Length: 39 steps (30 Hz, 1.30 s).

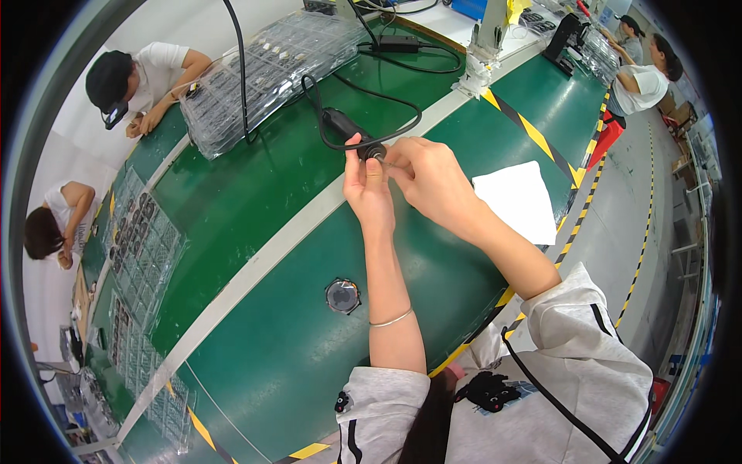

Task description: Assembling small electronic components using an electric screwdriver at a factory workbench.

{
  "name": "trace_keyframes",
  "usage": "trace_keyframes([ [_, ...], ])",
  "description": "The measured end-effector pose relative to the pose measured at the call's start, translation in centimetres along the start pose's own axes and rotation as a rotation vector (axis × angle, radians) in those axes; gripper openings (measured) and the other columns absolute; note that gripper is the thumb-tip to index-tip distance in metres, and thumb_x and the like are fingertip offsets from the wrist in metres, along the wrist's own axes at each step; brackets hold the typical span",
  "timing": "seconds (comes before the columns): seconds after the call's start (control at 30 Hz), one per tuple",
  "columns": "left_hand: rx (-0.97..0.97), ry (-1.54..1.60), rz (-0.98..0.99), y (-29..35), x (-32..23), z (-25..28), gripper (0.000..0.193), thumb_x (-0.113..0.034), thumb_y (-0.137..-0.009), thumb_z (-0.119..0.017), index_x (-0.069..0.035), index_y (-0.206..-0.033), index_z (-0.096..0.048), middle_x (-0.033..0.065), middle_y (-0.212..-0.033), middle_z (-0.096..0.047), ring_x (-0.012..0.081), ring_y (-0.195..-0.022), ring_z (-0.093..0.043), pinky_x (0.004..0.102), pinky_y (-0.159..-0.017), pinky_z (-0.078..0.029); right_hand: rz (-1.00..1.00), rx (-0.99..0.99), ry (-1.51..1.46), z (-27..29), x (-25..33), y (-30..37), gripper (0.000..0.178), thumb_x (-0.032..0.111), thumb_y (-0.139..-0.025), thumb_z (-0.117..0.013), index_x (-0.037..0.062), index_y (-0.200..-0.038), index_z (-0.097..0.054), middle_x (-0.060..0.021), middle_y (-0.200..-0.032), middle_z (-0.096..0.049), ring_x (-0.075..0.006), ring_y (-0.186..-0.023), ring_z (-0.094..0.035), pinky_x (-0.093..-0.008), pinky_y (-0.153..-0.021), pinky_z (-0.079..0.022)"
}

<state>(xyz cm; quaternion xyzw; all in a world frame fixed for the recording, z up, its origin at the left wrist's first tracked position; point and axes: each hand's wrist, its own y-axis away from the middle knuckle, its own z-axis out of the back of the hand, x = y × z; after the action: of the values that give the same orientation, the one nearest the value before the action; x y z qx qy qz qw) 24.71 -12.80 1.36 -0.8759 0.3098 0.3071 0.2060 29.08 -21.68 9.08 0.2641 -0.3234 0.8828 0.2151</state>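
Observation:
A black corded electric screwdriver lies slantwise over the bench, its nose end toward me. My left hand is closed around that nose end, thumb and fingers pressing on it from the near side. Right beside it, my right hand pinches a thin metal bit at the tip of the tool; the fingers partly hide it. Nearer to me, left of my left forearm, a round dark watch body without a strap rests on the green bench.
A white cloth lies right of my right forearm. Stacked clear plastic trays stand at the far left, with more trays along the left side. Black cable loops around the tool. Several people work nearby. A pale strip crosses the bench.

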Motion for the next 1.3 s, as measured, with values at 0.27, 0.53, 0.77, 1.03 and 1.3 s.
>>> trace_keyframes([
  [0.27,-0.052,-0.120,0.015,-0.2,0.1,0.5,0.042,-0.007,-0.096,-0.053,-0.004,-0.136,-0.045,0.0042,-0.104,-0.059,0.0105,-0.091,-0.055,0.0249,-0.082,-0.044,-0.514,0.153,-0.425,1.7,3.5,-1.6,0.024,-0.004,-0.076,-0.063,-0.0101,-0.091,-0.045,-0.0224,-0.071,-0.061,-0.0301,-0.054,-0.061,-0.0370,-0.056,-0.050],
  [0.53,-0.060,-0.184,-0.114,-0.2,1.0,-0.1,0.038,-0.011,-0.097,-0.052,-0.004,-0.134,-0.045,0.0053,-0.102,-0.062,0.0121,-0.084,-0.058,0.0243,-0.069,-0.050,-0.201,0.133,-0.047,0.9,2.7,-2.1,0.026,0.004,-0.081,-0.064,-0.0076,-0.092,-0.044,-0.0131,-0.066,-0.059,-0.0169,-0.047,-0.058,-0.0307,-0.038,-0.045],
  [0.77,-0.021,-0.255,-0.062,-0.4,0.7,0.2,0.035,-0.009,-0.098,-0.048,-0.004,-0.132,-0.047,0.0037,-0.094,-0.059,0.0089,-0.069,-0.053,0.0234,-0.052,-0.044,-0.472,0.164,-0.398,1.0,1.4,-1.7,0.030,0.009,-0.083,-0.066,-0.0108,-0.092,-0.046,-0.0168,-0.066,-0.061,-0.0220,-0.049,-0.061,-0.0327,-0.043,-0.048],
  [1.03,-0.025,-0.182,-0.038,0.4,0.2,-0.6,0.038,0.005,-0.094,-0.046,-0.003,-0.131,-0.049,0.0046,-0.103,-0.059,0.0104,-0.091,-0.057,0.0237,-0.080,-0.047,-0.089,-0.027,0.253,-0.4,0.6,0.7,0.024,0.017,-0.085,-0.060,-0.0058,-0.078,-0.055,-0.0207,-0.059,-0.060,-0.0378,-0.057,-0.062,-0.0442,-0.053,-0.050],
  [1.3,-0.030,-0.213,-0.072,0.2,0.6,-0.4,0.036,0.005,-0.094,-0.047,-0.002,-0.130,-0.051,0.0031,-0.100,-0.059,0.0093,-0.088,-0.056,0.0223,-0.080,-0.046,-0.100,-0.035,0.293,-1.8,-0.3,0.5,0.021,0.013,-0.085,-0.055,-0.0041,-0.075,-0.052,-0.0203,-0.058,-0.059,-0.0381,-0.052,-0.060,-0.0458,-0.049,-0.049],
])
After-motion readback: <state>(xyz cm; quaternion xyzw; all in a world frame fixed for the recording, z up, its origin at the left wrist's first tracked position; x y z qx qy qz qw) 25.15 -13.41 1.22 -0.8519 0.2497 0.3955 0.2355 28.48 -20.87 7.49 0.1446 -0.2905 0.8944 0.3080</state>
